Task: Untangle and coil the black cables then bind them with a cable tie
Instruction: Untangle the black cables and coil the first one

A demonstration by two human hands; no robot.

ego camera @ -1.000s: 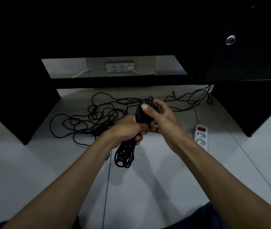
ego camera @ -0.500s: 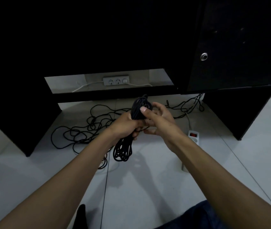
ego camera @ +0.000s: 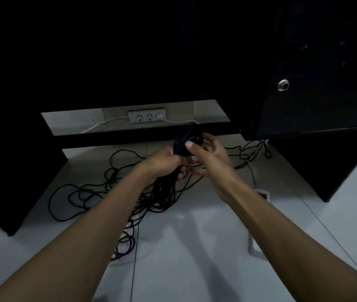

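The left hand (ego camera: 164,163) grips a bundle of coiled black cable (ego camera: 183,142) mid-scene, fingers curled round it, its loops hanging down toward the floor (ego camera: 195,247). The right hand (ego camera: 210,158) holds the bundle's top — thumb pressed on the coil, other fingers curled behind. Loose black cable (ego camera: 90,192) sprawls left and farther back. 1 white power strip (ego camera: 262,192) lies right, near the dark cabinet (ego camera: 325,83).

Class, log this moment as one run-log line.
left hand: grips coiled black cable bundle | right hand: pinches its top | loose black cable: on floor | tie: unseen
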